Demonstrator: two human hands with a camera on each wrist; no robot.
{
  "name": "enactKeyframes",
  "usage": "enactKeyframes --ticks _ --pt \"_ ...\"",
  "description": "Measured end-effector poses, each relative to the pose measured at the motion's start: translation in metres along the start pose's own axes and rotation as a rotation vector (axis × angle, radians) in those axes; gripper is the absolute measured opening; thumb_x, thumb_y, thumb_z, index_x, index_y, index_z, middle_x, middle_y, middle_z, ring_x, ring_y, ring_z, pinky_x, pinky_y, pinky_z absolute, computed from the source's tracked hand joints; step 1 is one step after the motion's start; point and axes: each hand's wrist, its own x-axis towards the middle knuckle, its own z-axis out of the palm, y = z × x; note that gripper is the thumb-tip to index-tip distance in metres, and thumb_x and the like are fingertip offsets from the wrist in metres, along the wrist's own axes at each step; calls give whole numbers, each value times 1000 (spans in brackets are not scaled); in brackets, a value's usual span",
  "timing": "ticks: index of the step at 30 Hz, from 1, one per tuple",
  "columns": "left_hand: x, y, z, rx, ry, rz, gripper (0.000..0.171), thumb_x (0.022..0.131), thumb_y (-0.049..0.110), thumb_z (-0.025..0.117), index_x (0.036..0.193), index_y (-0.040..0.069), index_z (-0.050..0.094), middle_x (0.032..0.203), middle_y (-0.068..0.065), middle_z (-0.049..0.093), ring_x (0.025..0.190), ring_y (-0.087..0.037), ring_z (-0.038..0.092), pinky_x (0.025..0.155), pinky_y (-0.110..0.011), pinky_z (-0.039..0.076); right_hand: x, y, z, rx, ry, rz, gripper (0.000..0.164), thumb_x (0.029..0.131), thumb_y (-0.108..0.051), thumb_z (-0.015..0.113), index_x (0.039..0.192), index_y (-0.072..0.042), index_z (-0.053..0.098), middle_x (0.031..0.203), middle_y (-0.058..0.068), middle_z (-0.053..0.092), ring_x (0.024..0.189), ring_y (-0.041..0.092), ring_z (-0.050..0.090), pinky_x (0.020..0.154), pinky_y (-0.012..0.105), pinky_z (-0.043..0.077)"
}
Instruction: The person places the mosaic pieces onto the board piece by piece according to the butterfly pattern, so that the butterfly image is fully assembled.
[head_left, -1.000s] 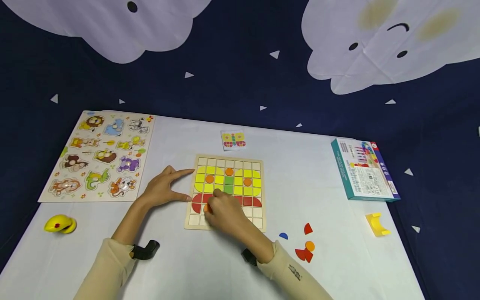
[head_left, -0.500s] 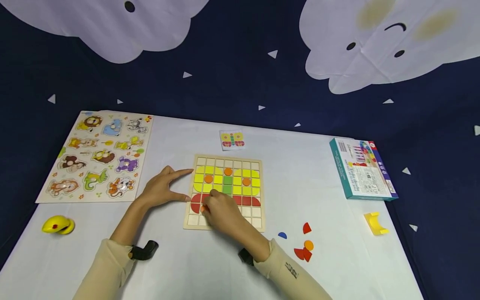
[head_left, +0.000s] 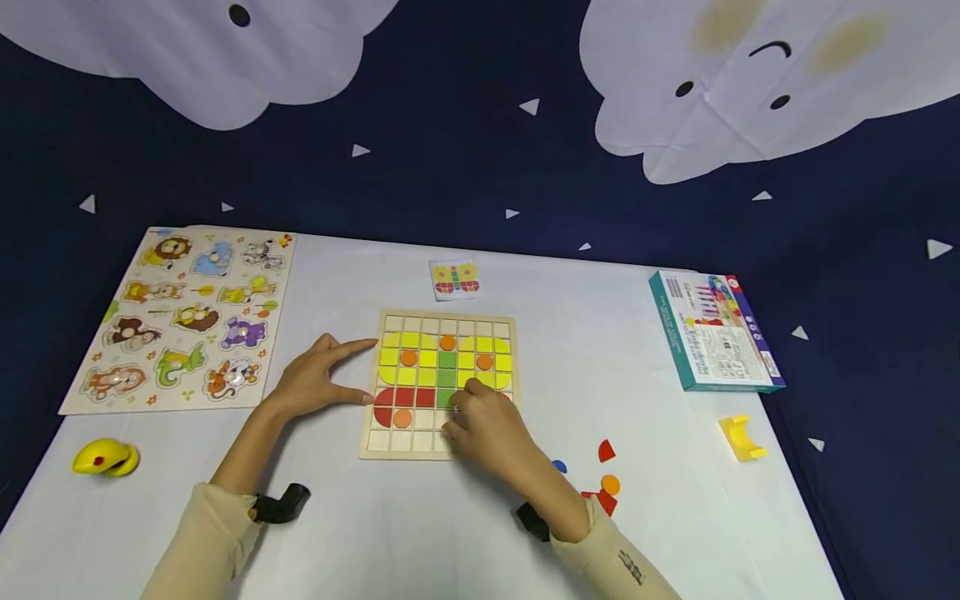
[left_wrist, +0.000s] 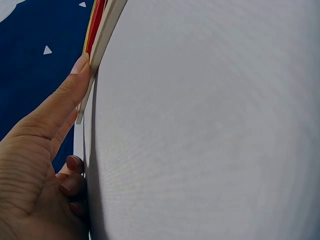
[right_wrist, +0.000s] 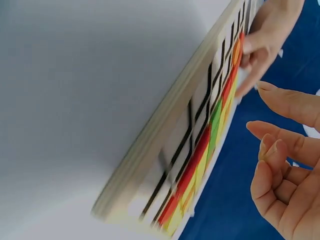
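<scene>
A wooden grid board (head_left: 408, 455) holds coloured tiles: yellow squares, a green column (head_left: 447, 360), red tiles (head_left: 404, 397) and several orange discs. One orange disc (head_left: 402, 419) sits in a lower left cell, beside a red quarter tile. My left hand (head_left: 306, 383) touches the board's left edge with thumb and forefinger spread; in the left wrist view its thumb (left_wrist: 62, 102) lies on the rim. My right hand (head_left: 491, 429) hovers over the lower right part, hiding cells there. In the right wrist view its thumb and forefinger stand apart with nothing between them.
A butterfly pattern card (head_left: 454, 280) lies beyond the board. Loose tiles, including a red quarter (head_left: 606, 451) and an orange disc (head_left: 611, 484), lie right. An animal puzzle (head_left: 180, 317), yellow toy (head_left: 105, 457), box (head_left: 716, 333) and yellow curved block (head_left: 742, 438) surround them.
My right hand has let go of the orange disc in the lower left cell and moved right across the board. My left hand keeps its place at the edge. The head view has shifted slightly.
</scene>
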Motion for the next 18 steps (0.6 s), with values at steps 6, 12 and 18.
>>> enactKeyframes --ticks 6,12,18 --pt "0 1 0 -12 -1 2 92 64 45 91 144 20 53 90 -7 40 74 -20 37 65 -33 30 -25 28 -16 18 5 152 19 78 -13 83 90 0 74 81 4 58 65 15 50 63 31 46" --pt "0 1 1 -12 -9 -2 92 65 45 91 145 21 53 91 -7 40 75 -20 38 66 -33 30 -57 58 -23 -35 6 281 27 75 -14 86 92 2 74 84 6 60 67 14 53 63 31 47" --pt "0 2 0 -6 -10 -10 91 65 44 91 145 21 53 91 -7 39 75 -20 37 66 -33 30 -88 85 -28 -75 22 360 30 74 -15 87 93 3 74 81 7 60 64 13 52 60 30 47"
